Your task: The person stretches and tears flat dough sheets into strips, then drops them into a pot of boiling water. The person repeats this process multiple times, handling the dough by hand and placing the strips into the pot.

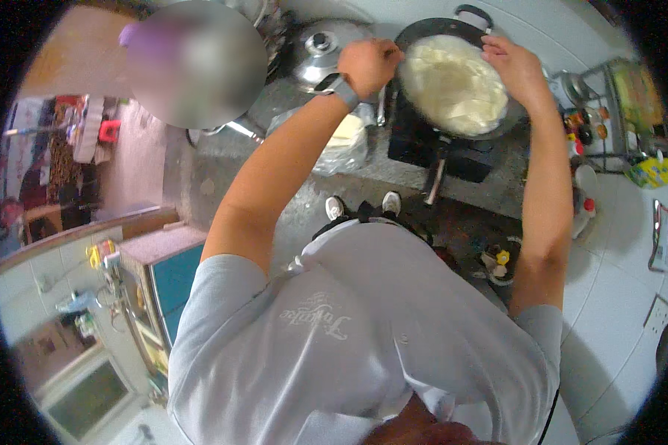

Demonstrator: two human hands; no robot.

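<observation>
A steel lid (321, 52) is laid aside left of the pan (453, 81), which leaves the pan uncovered. The left hand (367, 65) is clenched at the pan's left rim, apparently pinching the pale dough sheet (449, 83) spread inside it. The right hand (513, 68) is curled over the sheet's right edge, so it is held from both sides above the black stove (423, 144).

Both bare arms stretch forward and up, elbows slightly bent. The left hand (367, 65) is curled into a loose fist, a grey band on its wrist. The right hand (513, 68) lies palm down, fingers together.
</observation>
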